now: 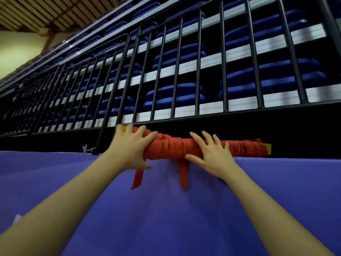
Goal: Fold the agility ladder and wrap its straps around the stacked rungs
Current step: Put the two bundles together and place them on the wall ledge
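Red-strapped bundle point(184, 147), two strap tails point(183, 175)

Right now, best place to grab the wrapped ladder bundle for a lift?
Probably the middle of the bundle, from above, fingers curling over its far side. It lies as a long horizontal roll on the purple mat, so a central hold should balance it. The left hand and right hand rest open on it; two strap ends hang loose.
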A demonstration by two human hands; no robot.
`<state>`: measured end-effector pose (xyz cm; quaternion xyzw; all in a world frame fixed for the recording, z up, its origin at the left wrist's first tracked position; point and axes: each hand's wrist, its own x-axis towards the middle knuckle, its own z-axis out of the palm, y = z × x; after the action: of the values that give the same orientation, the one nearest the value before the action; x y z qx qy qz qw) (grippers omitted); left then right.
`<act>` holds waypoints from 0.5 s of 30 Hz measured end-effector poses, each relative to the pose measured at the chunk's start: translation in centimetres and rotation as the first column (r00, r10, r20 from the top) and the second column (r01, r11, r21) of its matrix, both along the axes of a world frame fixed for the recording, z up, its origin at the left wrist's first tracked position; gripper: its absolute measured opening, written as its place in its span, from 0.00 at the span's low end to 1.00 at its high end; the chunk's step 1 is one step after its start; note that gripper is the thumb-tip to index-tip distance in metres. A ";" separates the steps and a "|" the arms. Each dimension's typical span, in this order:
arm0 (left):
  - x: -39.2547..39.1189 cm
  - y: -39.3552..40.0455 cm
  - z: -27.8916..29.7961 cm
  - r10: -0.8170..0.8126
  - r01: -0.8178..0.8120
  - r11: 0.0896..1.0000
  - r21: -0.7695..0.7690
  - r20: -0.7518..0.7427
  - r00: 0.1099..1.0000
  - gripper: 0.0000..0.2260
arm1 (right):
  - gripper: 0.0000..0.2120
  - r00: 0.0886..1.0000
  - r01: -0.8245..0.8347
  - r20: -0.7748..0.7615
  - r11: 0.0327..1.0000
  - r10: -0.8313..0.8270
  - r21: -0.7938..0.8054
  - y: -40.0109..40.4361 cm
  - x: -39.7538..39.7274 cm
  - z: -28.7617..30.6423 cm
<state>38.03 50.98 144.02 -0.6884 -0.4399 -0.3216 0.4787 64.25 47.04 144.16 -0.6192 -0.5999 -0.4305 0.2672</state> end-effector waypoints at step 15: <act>-1.8 3.2 -2.0 -0.745 0.750 0.632 0.196 0.419 0.518 0.39 | 0.33 0.983 -0.181 0.069 0.973 0.172 0.143 2.4 -5.8 -0.1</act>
<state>36.21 54.14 142.00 -0.7141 -0.2036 -0.6475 0.1711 58.48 49.42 144.05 -0.5295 -0.6261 -0.4657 0.3328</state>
